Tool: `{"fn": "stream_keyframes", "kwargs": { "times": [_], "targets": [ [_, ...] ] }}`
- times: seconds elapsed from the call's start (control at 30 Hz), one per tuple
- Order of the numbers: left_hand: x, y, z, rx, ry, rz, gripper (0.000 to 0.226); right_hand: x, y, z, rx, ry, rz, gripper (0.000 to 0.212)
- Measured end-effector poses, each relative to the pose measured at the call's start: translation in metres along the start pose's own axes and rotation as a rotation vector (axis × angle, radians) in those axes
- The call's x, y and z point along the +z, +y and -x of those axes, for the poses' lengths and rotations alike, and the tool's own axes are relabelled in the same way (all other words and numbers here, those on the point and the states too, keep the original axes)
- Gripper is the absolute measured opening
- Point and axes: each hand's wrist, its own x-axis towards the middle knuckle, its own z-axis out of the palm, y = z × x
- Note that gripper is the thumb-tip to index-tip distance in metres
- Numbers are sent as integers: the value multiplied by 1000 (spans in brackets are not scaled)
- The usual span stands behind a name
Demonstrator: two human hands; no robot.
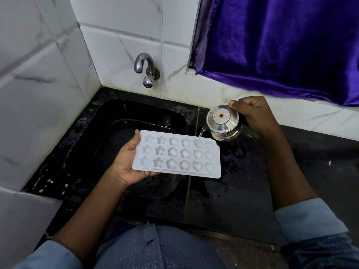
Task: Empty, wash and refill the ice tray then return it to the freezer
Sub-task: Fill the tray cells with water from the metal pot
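Here, the left hand (127, 162) grasps the left end of the white ice tray (176, 155), thumb on its rim, holding it level over the black sink (120, 113). The right hand (252, 115) grips a tilted steel jug (224, 123), and its water (201, 133) falls into 1 far-row cavity.

sink (116, 111) basin is open along its left and far side — a hand could drop in there. ice tray (176, 155), gripped by the left hand (128, 162), hangs over the sink's near-right part and covers it from above. steel jug (223, 123), tilted in the right hand (254, 115), is just right of the sink. tap (144, 68) juts from the wall behind the sink. tiled wall (38, 74) shuts off the sink's left. counter (242, 187) right of the sink — open room toward the front. curtain (281, 45) hangs behind-right of the sink.
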Motion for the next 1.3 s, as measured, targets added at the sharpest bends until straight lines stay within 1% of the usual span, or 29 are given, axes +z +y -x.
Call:
{"fn": "stream_keyframes", "kwargs": {
  "times": [0.13, 0.23, 0.4, 0.8, 1.1, 1.3],
  "targets": [
    [2, -2, -1, -9, -15, -4, 80, 6, -5, -3, -21, -21, 13, 58],
    [4, -3, -2, -11, -22, -3, 79, 11, -7, -5, -33, -32, 11, 53],
    [1, -2, -2, -9, -48, 1, 79, 18, -11, -6, -28, -46, 12, 52],
    [-2, -1, 0, -11, -19, 12, 78, 23, -15, -5, -27, -55, 52, 49],
    [-3, -2, 0, -13, -25, 0, 79, 27, -17, -4, -47, -70, 56, 55],
    [-3, -5, -2, -21, -19, -12, 80, 34, -21, -6, -71, -79, 65, 54]
  ]
}}
